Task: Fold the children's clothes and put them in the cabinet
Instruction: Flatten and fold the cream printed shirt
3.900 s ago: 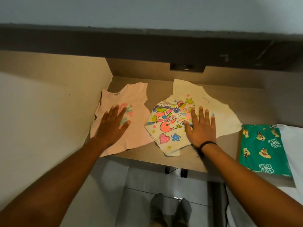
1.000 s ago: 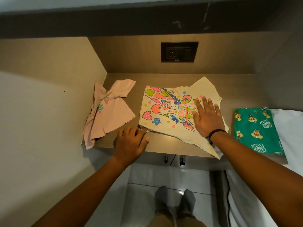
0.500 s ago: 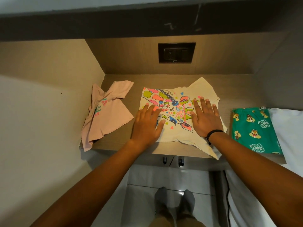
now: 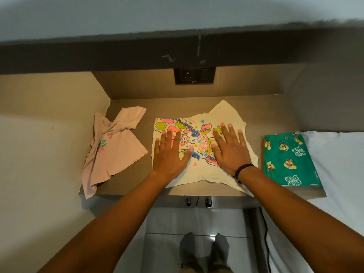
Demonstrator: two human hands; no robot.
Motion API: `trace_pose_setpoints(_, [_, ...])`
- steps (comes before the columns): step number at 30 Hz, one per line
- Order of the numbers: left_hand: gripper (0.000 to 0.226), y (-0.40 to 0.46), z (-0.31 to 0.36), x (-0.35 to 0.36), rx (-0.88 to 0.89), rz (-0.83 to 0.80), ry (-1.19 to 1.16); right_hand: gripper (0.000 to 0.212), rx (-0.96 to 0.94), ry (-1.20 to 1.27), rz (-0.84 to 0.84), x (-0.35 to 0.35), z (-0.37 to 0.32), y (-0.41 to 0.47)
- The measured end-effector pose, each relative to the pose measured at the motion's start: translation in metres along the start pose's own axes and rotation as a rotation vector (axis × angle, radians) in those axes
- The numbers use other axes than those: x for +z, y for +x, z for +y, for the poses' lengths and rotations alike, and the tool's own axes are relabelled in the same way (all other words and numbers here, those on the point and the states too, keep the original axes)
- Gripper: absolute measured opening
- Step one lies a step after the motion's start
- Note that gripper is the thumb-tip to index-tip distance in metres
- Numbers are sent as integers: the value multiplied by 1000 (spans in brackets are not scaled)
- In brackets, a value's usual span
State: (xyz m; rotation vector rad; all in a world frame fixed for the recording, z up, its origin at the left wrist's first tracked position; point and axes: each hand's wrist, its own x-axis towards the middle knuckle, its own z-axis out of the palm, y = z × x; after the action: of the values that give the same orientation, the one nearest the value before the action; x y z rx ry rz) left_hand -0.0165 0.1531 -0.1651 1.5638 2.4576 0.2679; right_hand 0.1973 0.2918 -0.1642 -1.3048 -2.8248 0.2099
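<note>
A cream children's shirt (image 4: 199,170) with a bright neon print lies in the middle of the wooden desk (image 4: 275,115). My left hand (image 4: 169,154) rests flat on its left half, fingers spread. My right hand (image 4: 230,148), a black band on its wrist, presses flat on the right half. A pink children's top (image 4: 116,148) lies crumpled at the desk's left end, its hem hanging over the front edge. Folded green chipmunk-print clothing (image 4: 289,158) sits at the right end.
A dark power socket (image 4: 194,75) is set in the back panel under a dark shelf edge. A beige side wall (image 4: 49,154) closes the left. White bedding (image 4: 338,164) lies to the right. A black cable (image 4: 266,233) hangs below; my feet stand on the tiled floor.
My left hand came off the desk's front edge and now lies flat on the cream shirt's left half. The shirt has been turned and flattened; the pink top was pushed left earlier.
</note>
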Motion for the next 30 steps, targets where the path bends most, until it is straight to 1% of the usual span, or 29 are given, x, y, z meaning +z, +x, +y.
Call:
trace_pose_setpoints(2, [95, 7, 1, 8, 4, -33, 49, 67, 15, 24, -25, 6, -3, -5])
trace_pose_setpoints(4, [93, 8, -2, 13, 21, -25, 105, 69, 30, 24, -39, 10, -1, -3])
trace_pose_setpoints(7, [90, 3, -5, 4, 78, -25, 45, 73, 19, 31, -86, 2, -1, -3])
trace_pose_setpoints(10, [88, -25, -15, -4, 261, -7, -24, 74, -19, 88, -46, -17, -6, -31])
trace_pose_setpoints(12, [95, -55, -31, -2, 407, -11, 37, 78, -77, 96, -37, -26, -5, -71])
trace_pose_setpoints(14, [104, -85, -51, 2, 485, -8, 130, 85, -136, 63, -68, -23, 1, -114])
trace_pose_setpoints(15, [103, -96, -61, 3, 504, 1, 171, 86, -159, 38, -88, -19, 5, -132])
trace_pose_setpoints(16, [96, -105, -70, 4, 522, 20, 192, 82, -181, 9, -100, -14, 9, -145])
trace_pose_setpoints(18, [74, -116, -86, 6, 572, 97, 158, 67, -218, -15, -64, -7, 16, -159])
trace_pose_setpoints(21, [41, -127, -98, 8, 637, 225, 39, 52, -275, 61, -15, -11, 22, -162])
trace_pose_setpoints(22, [34, -130, -100, 5, 651, 252, 15, 42, -300, 89, 3, -15, 23, -162])
trace_pose_setpoints(23, [30, -132, -101, 1, 661, 274, -8, 31, -319, 119, 25, -23, 24, -162])
trace_pose_setpoints(24, [28, -132, -101, -6, 663, 294, -39, 26, -323, 154, 40, -32, 24, -160])
trace_pose_setpoints(27, [27, -118, -97, -41, 603, 337, -132, 32, -284, 229, 111, -72, 23, -144])
trace_pose_setpoints(29, [24, -92, -89, -66, 544, 366, -136, 24, -239, 233, 169, -99, 26, -117])
trace_pose_setpoints(30, [21, -75, -85, -77, 509, 371, -126, 18, -211, 239, 170, -110, 28, -98])
